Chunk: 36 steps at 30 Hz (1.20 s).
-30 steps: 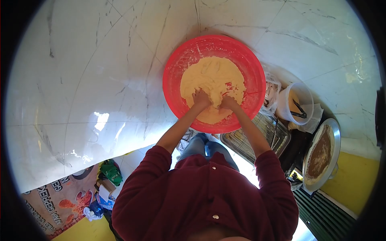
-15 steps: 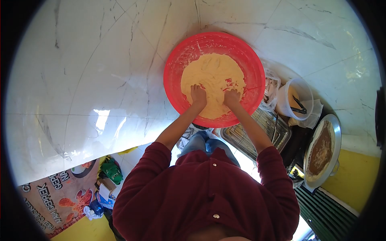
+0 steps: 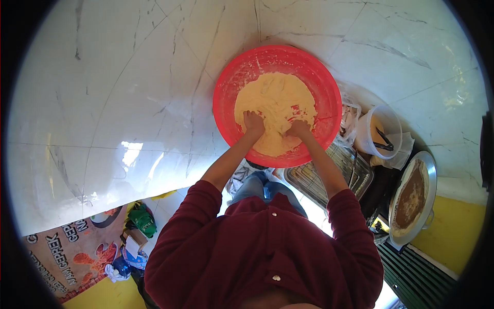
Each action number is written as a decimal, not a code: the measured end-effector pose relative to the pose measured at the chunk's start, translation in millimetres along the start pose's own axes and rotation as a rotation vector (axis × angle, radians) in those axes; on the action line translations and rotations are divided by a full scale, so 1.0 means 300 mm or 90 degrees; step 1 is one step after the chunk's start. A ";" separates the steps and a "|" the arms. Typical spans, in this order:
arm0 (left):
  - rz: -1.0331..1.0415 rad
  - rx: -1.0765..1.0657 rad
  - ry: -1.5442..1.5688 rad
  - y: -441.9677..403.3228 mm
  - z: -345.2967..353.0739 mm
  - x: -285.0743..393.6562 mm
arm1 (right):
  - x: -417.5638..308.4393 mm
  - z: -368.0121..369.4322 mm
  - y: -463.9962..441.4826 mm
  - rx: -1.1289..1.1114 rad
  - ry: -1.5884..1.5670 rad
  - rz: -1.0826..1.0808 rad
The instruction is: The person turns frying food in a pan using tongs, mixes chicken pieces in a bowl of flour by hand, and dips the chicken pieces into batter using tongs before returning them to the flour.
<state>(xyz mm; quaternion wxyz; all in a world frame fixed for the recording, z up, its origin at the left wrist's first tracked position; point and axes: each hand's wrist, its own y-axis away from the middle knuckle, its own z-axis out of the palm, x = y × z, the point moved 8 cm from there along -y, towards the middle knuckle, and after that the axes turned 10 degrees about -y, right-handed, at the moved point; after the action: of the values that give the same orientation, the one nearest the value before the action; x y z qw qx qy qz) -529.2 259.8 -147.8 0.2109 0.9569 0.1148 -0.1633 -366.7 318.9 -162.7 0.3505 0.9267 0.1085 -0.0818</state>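
Observation:
A large red basin [image 3: 226, 98] holds pale yellow powder [image 3: 275, 95], heaped over its bottom. On the left part of the powder rests my left hand [image 3: 253, 122], open, with its fingers slightly bent and the tips in the powder. My right hand [image 3: 298, 127] is on the right part, just below a small patch where red basin shows through. Its fingers dip into the powder and are mostly hidden, so their grip cannot be made out. The two hands are apart.
Right of the basin are a plastic bag [image 3: 350, 119], a clear tub [image 3: 366, 135] with black-handled tongs, a wire rack on a tray [image 3: 329, 175] and a round metal pan [image 3: 431, 188] of brown contents. Tiled walls stand behind. A printed banner [image 3: 67, 257] lies lower left.
Since a second ago my left hand has shifted slightly left and up, and my right hand slightly up and right. The powder between them has been disturbed. The camera view has shifted slightly.

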 end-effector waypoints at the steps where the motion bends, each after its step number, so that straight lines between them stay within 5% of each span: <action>1: -0.020 0.042 0.042 -0.005 -0.032 -0.044 | 0.036 0.004 -0.057 0.000 0.000 -0.001; 4: -0.058 0.119 0.140 -0.052 -0.073 -0.144 | 0.061 -0.044 -0.161 0.054 -0.023 -0.048; 9: -0.091 0.293 0.155 -0.171 -0.046 -0.157 | 0.003 -0.281 -0.061 0.402 -0.068 -0.037; 12: -0.118 0.362 0.185 -0.194 -0.029 -0.128 | -0.028 -0.243 -0.123 0.430 -0.026 -0.130; 22: -0.066 0.288 0.085 -0.193 -0.079 -0.128 | -0.037 -0.216 -0.188 0.461 -0.021 -0.120; 24: -0.073 0.288 0.078 -0.195 -0.093 -0.130 | -0.053 -0.198 -0.207 0.409 -0.050 -0.163; 26: -0.052 0.102 0.114 -0.207 -0.052 -0.117 | -0.069 -0.165 -0.208 0.374 -0.070 -0.195; 31: -0.046 0.118 0.117 -0.105 -0.009 0.031 | -0.107 -0.003 -0.171 0.296 -0.042 -0.234; 33: -0.054 0.171 0.069 -0.069 -0.006 0.059 | -0.110 0.135 -0.178 0.038 0.101 -0.194; 36: -0.020 0.052 0.140 -0.044 0.030 0.072 | -0.104 0.099 -0.077 -0.074 0.167 -0.193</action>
<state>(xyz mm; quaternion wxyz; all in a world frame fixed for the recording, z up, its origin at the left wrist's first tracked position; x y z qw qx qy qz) -515.5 270.7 -168.2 0.1552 0.9749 0.1456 -0.0655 -405.1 311.4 -192.0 0.3696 0.8808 0.2957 -0.0061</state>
